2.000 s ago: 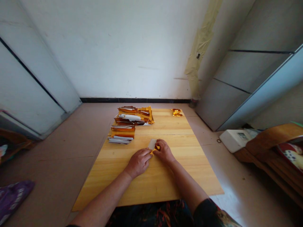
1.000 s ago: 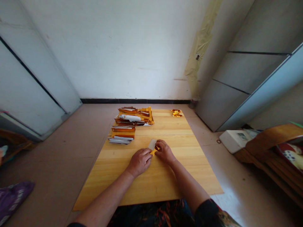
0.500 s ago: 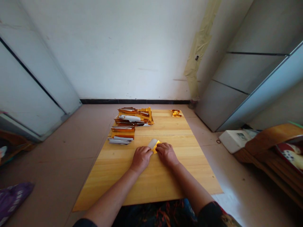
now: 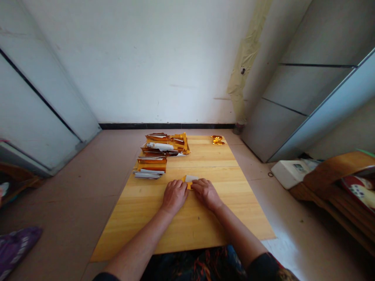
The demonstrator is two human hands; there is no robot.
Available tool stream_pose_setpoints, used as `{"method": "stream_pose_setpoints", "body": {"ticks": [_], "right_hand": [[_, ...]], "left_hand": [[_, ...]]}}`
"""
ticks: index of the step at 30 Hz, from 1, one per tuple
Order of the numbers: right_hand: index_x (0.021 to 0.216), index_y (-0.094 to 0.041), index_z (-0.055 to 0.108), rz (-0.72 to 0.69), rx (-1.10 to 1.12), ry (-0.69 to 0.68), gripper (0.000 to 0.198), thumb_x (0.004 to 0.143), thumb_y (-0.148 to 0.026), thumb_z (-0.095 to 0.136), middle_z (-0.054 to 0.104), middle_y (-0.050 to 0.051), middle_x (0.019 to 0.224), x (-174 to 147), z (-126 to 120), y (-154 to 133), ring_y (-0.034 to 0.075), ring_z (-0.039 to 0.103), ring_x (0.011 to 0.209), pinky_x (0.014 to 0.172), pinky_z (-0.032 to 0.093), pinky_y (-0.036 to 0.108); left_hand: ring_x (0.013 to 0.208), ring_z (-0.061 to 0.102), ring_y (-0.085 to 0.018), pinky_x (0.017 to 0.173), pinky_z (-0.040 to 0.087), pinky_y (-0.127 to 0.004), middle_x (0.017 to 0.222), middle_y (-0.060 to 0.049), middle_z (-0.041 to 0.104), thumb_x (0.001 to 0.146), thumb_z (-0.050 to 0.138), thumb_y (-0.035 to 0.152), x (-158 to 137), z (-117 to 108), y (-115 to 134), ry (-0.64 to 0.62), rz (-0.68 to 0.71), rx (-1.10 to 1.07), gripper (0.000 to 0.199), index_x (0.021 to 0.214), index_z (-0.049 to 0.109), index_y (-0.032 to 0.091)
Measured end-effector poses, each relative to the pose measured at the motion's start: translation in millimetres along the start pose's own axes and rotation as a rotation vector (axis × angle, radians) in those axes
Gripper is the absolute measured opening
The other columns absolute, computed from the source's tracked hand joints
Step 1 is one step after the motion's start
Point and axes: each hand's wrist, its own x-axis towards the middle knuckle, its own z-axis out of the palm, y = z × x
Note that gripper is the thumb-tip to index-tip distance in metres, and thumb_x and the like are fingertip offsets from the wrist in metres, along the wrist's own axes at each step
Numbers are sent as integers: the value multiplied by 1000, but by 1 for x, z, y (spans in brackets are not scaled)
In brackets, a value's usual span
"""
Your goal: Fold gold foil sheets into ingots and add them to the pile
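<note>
One gold-and-white foil paper (image 4: 191, 178), at the worktop (image 4: 228, 175); I have its sides pinched, left hand (image 4: 175, 195) and right hand (image 4: 207, 192) each closed in grip.

Lettering (image 4: 22, 249) on purple bag (image 4: 10, 242), seemingly illegible

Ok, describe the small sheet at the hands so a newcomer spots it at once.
Start at the wooden table and go to its middle. The left hand and right hand both touch a small sheet there, part gold, part whitish. Unlike the stacked pieces at far left and the crumpled gold foil at far right, it lies at the fingertips.
</note>
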Motion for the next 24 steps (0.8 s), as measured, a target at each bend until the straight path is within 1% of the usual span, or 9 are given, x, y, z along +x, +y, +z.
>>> {"method": "stream_pose_setpoints", "body": {"ticks": [4, 7, 11, 15, 21, 24], "right_hand": [[89, -26, 67, -23, 32, -34, 14, 82, -17, 59, 67, 3, 104, -2, -4, 21, 20, 53, 99, 86, 37, 35], [93, -26, 67, -16, 32, -35, 14, 82, -20, 61, 66, 3, 107, -4, -2, 26, 21, 53, 99, 86, 35, 36], [91, -26, 67, -22, 11, -33, 12, 82, -22, 60, 67, 3, 104, -4, 2, 22, 20, 52, 95, 85, 35, 35], [87, -24, 67, -41, -45, -36, 10, 84, -21, 58, 67, 2, 93, -4, 8, 13, 18, 51, 89, 81, 34, 32], [81, -23, 67, -69, -144, 1, 15, 88, -26, 54, 64, 3, 82, -4, 16, 11, 17, 49, 82, 77, 30, 31], [77, -22, 66, -71, -186, 3, 18, 89, -26, 53, 63, 2, 80, -3, 18, 10, 16, 48, 81, 76, 29, 31]], "left_hand": [[83, 53, -22, 72, 39, -35, 84, -7, 60, 80, 58, 28, -3, -1, 6, 22, -11, 51, 10, 85, 61, 21], [86, 54, -24, 73, 39, -37, 86, -8, 61, 78, 61, 31, -4, 1, 8, 31, -29, 61, 14, 87, 61, 20], [87, 55, -24, 76, 41, -39, 87, -9, 63, 80, 57, 24, -2, 3, 6, 17, -47, 1, 9, 86, 62, 19], [95, 55, -23, 83, 43, -39, 97, -9, 63, 80, 55, 19, 0, 6, -3, 50, -30, -46, 11, 88, 64, 19], [100, 55, -22, 90, 46, -37, 104, -9, 63, 76, 60, 20, -1, 13, -15, -2, 31, -172, 19, 94, 64, 16], [103, 54, -22, 91, 46, -36, 107, -8, 61, 75, 62, 21, -2, 13, -18, -18, 46, -215, 21, 96, 63, 18]]}}
